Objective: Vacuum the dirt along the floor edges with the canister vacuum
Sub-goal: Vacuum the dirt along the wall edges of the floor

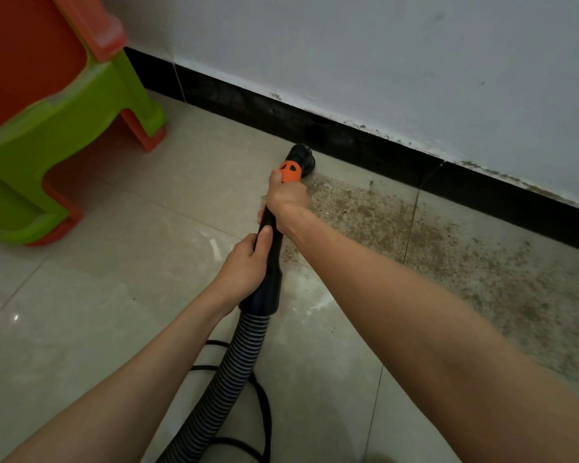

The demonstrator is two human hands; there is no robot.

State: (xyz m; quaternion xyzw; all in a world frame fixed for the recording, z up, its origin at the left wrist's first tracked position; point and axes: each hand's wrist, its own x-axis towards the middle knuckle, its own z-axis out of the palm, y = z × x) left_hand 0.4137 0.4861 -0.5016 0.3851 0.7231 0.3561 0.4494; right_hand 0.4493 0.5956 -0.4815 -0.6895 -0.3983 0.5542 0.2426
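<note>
Gripping the black vacuum wand (270, 248) with both hands, the person points it toward the black baseboard (365, 145): the right hand (286, 198) is curled round it just behind the orange collar (290, 171), the left hand (244, 269) wraps it lower down, above the ribbed hose (228, 372). The round black nozzle (303, 158) sits on the tiled floor (114, 295) near the baseboard, at the left end of a brown dirt patch (432, 242). A green and orange plastic stool (47, 121) stands at far left, and a black cord (261, 406) lies by the hose.

A room in a home, by the look of its pale glossy floor tiles (114, 312), black skirting (365, 145) under a scuffed white wall (348, 55), and stacked plastic stools (47, 111) in green and orange.
</note>
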